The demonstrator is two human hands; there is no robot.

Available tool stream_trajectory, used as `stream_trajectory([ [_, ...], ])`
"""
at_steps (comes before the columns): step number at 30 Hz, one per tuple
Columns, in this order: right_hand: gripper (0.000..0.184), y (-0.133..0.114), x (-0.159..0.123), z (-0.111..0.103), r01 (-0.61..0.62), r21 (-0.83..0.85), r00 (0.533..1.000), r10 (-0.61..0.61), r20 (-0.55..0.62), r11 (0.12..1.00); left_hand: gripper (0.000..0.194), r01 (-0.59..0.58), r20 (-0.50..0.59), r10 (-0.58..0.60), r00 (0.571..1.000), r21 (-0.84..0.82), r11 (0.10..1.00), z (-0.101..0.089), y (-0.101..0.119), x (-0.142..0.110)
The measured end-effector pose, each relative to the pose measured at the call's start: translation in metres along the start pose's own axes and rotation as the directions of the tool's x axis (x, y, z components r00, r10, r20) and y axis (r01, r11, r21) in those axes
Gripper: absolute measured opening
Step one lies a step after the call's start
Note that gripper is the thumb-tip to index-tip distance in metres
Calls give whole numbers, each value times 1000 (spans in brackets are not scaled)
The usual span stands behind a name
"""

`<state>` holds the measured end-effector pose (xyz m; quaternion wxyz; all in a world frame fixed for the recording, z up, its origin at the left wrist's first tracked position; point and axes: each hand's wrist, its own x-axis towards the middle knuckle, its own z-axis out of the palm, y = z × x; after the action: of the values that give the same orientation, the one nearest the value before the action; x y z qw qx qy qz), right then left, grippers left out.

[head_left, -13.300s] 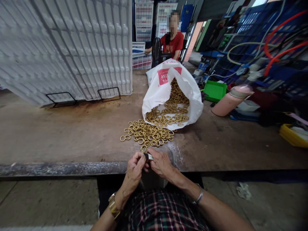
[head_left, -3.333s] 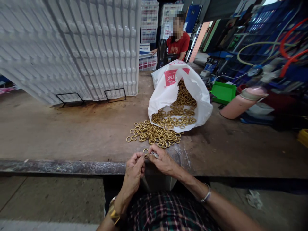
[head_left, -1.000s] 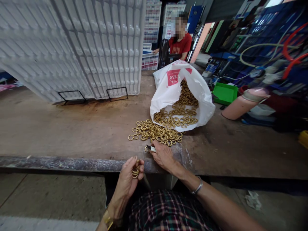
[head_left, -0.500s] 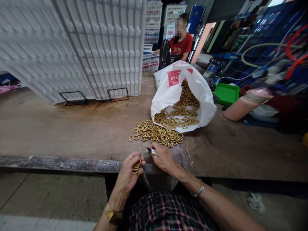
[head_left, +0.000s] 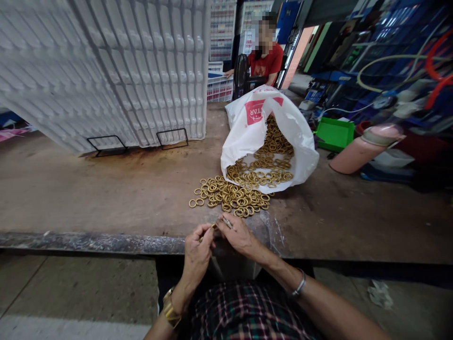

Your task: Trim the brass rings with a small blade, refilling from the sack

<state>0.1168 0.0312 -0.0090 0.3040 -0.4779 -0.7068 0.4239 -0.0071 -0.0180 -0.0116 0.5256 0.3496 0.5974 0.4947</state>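
Observation:
My left hand (head_left: 197,250) and my right hand (head_left: 239,234) meet at the near edge of the brown workbench (head_left: 106,198). The left hand's fingers are curled shut round a small stack of gold rings, of which one edge shows at the fingertips. The right hand pinches a small blade-like tool (head_left: 227,222), its tip against the ring at the left fingertips. Just beyond lies a loose heap of gold rings (head_left: 230,197), spilled from a white plastic bag (head_left: 255,127) lying on its side with many more rings inside.
A big white moulded plastic panel (head_left: 106,71) stands on black wire feet at the back left. A green tray (head_left: 334,134) and a pink flask (head_left: 364,146) lie to the right among hoses. Another person in a red shirt (head_left: 265,61) sits at the far end.
My left hand, earlier lowered with its palm up showing the stack of rings, has turned over and risen to meet my right hand, which came back from the bench with the tool.

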Motion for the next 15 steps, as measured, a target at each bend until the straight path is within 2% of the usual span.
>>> stream_trajectory([
  [2,27,1,1,1,-31,60,999,29,36,998,27,-60,-22,62,998,71,996,0,-1,0],
  [4,27,3,2,1,-51,99,998,46,51,994,27,-62,0,62,998,74,995,1,-1,-1],
  [9,25,5,3,4,-56,83,998,55,16,995,31,100,132,-86,987,-98,990,0,2,-3],
  [15,22,-1,1,3,-65,113,997,61,40,991,29,146,208,-109,972,-167,975,-2,1,-2],
])
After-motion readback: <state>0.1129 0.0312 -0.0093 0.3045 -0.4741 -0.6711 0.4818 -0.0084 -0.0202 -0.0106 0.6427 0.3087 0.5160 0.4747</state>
